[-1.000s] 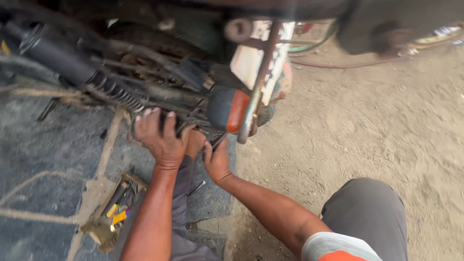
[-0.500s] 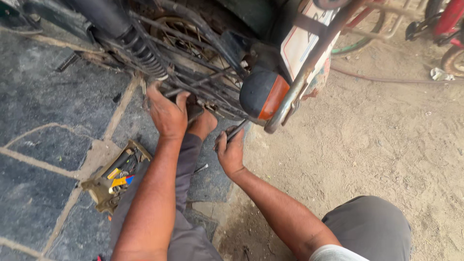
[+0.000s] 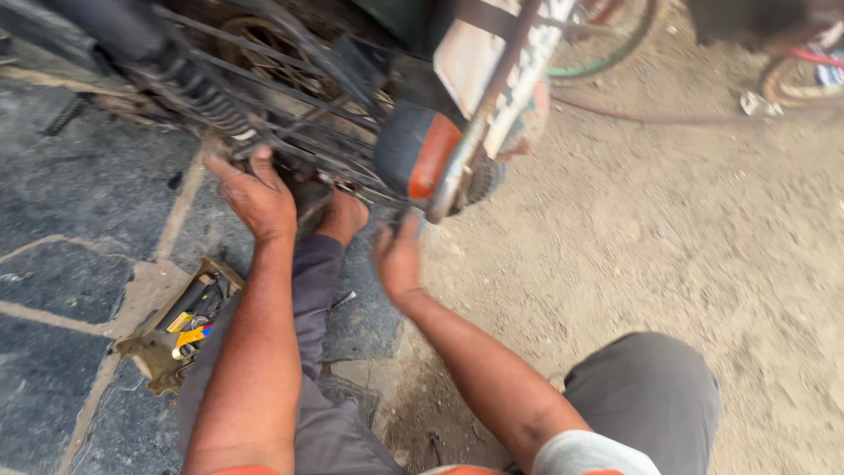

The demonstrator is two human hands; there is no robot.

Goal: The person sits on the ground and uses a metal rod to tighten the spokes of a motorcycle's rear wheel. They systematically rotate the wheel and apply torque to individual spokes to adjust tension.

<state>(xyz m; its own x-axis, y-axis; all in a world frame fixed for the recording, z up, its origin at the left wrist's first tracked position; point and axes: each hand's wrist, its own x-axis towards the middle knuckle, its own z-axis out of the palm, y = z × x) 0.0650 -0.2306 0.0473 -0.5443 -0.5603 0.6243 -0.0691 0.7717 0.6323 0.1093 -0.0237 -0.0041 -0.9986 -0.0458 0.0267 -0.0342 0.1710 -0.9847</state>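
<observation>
Your left hand (image 3: 257, 195) clenched on motorbike frame rail (image 3: 290, 145), just below shock spring (image 3: 195, 88); rail runs left-far to right-near. Your right hand (image 3: 400, 259) loosely curled, grip looks empty though blurred, just under orange tail lamp (image 3: 420, 151). Bare foot (image 3: 341, 215) between hands. Tool tray (image 3: 180, 321) near left, behind left forearm.

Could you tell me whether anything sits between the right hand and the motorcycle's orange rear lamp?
Nothing visible does. The right hand is just below the orange rear lamp, with only open air between them; the bare foot lies to its left, out of that path.
</observation>
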